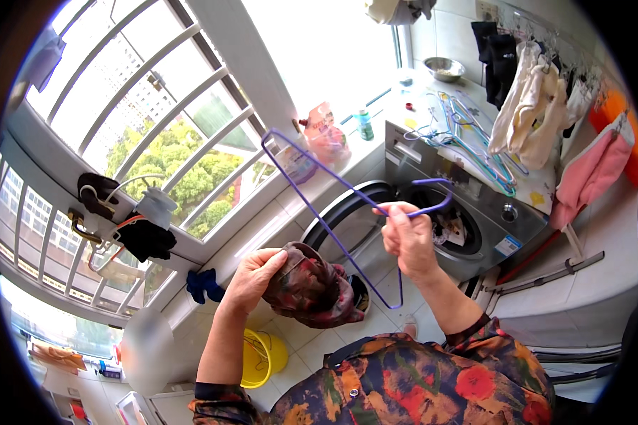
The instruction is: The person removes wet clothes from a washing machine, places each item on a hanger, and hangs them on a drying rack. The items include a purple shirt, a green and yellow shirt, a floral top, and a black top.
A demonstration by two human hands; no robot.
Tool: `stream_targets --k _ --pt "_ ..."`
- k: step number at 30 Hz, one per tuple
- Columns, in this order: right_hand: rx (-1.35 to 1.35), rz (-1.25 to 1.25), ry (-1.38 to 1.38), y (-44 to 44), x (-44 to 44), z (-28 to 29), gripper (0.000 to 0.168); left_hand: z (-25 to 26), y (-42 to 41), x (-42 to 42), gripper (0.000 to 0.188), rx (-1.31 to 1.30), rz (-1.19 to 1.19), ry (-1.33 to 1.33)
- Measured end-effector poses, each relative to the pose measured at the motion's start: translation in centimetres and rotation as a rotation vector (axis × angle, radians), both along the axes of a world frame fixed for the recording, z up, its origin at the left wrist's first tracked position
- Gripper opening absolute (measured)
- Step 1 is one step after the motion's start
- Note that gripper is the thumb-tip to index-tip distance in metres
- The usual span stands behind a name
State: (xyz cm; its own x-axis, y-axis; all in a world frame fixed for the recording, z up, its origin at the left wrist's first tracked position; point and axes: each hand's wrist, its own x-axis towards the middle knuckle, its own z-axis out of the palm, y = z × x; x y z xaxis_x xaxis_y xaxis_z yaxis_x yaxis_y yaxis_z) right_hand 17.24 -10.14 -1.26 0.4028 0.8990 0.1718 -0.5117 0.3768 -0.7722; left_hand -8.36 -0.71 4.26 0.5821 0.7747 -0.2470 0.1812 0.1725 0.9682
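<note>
My left hand [256, 277] grips the edge of a crumpled dark red and brown patterned garment [311, 289], which hangs bunched below my fingers. In my right hand [408, 240] is a purple clothes hanger [319, 220], held near the base of its hook. The hanger's frame points up and to the left, and one lower corner reaches down beside the garment without clearly touching it. Behind my right hand stands a grey front-loading washing machine [489, 218]. Its round door [351, 226] is swung wide, and some laundry [452, 226] shows inside the drum.
Several hangers [473, 138] lie on the washer's cloth-covered top near a metal bowl [444, 69]. Socks [531, 101] and a pink cloth [593, 170] hang at right. A yellow bucket [263, 358] stands on the tiled floor. Pouches and a bottle [363, 125] line the windowsill.
</note>
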Motion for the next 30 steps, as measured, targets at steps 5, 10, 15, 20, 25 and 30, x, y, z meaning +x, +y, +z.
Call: stream_targets --k 5,10,15,20,25,30 --pt "0.14 -0.062 0.062 -0.7 1.7 1.6 0.03 -0.4 0.7 -0.6 0.023 -0.144 0.057 -0.149" --pt "-0.036 -0.853 -1.156 -0.6 6.3 2.4 0.014 0.4 -1.0 0.2 0.022 -0.185 0.111 -0.256" --pt "-0.571 -1.286 -1.748 -1.0 19.1 0.9 0.023 0.7 -1.9 2.9 0.021 -0.24 -0.025 -0.326" --pt "-1.109 -1.336 -1.874 -3.0 31.8 -5.2 0.024 0.5 -1.4 5.8 0.02 -0.261 -0.056 -0.296" --pt "-0.882 -1.274 -1.863 -0.9 30.0 -4.3 0.019 0.4 -1.2 7.0 0.02 -0.267 0.0 -0.277" --pt "-0.686 -0.826 -2.037 6.6 23.0 -4.2 0.014 0.6 -1.1 9.5 0.019 -0.275 0.007 -0.232"
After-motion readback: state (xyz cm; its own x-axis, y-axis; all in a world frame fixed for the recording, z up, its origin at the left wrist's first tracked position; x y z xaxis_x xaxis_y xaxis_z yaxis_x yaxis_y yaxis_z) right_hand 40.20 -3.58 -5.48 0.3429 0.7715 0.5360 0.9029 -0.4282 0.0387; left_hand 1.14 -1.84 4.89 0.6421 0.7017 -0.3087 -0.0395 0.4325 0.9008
